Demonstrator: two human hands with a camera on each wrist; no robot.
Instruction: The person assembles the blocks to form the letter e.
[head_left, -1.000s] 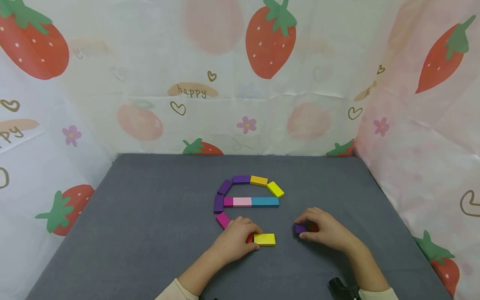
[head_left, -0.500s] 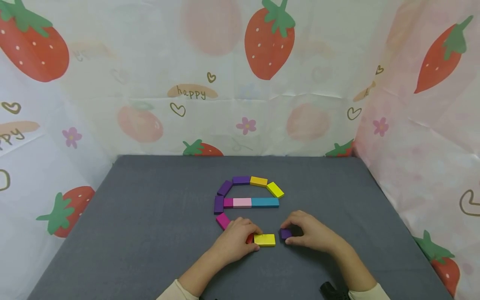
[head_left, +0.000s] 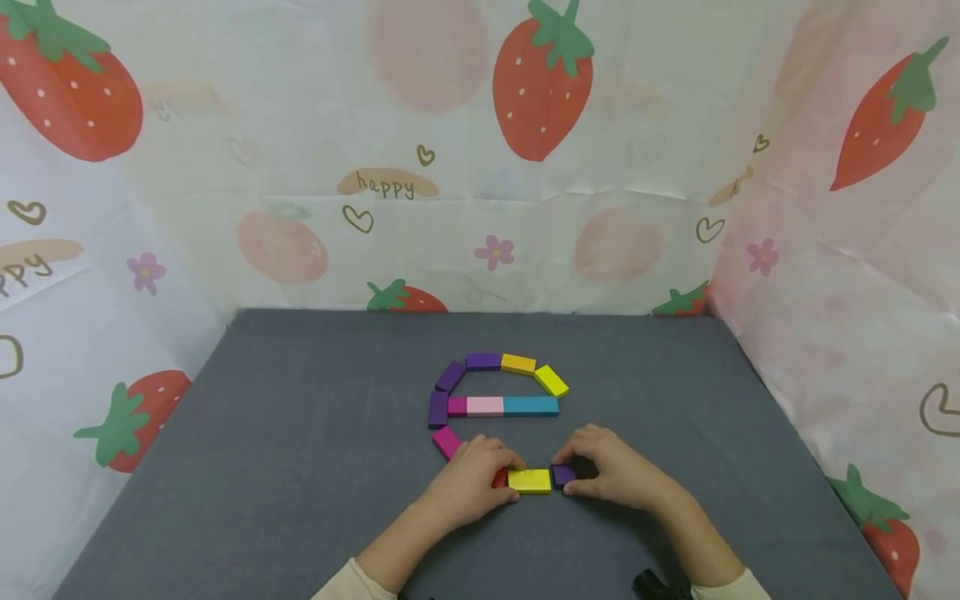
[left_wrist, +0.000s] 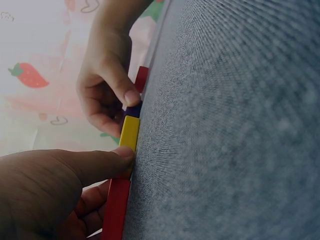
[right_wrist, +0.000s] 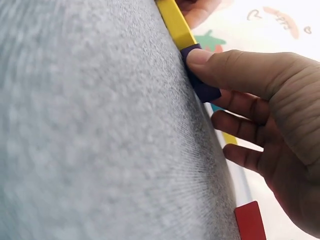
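Observation:
In the head view, my left hand (head_left: 480, 473) pinches a yellow block (head_left: 531, 482) near its left end. A red block (left_wrist: 116, 207), partly hidden by that hand, lies end to end with it. My right hand (head_left: 618, 471) holds a small purple block (head_left: 562, 476) between thumb and fingers. In the right wrist view the purple block's end is right at the yellow block's end. A magenta block (head_left: 447, 442) runs up from the left hand to an arc of purple, orange and yellow blocks. Across the arc's middle runs a bar with a blue block (head_left: 530, 406) at its right.
A separate red block (right_wrist: 251, 221) lies on the table close to the right hand, hidden in the head view. The grey cloth-covered table (head_left: 315, 433) has a strawberry-print curtain (head_left: 645, 150) behind it and at both sides.
My right hand has moved left with the purple block, closing the gap to the yellow block. The left hand has stayed in place.

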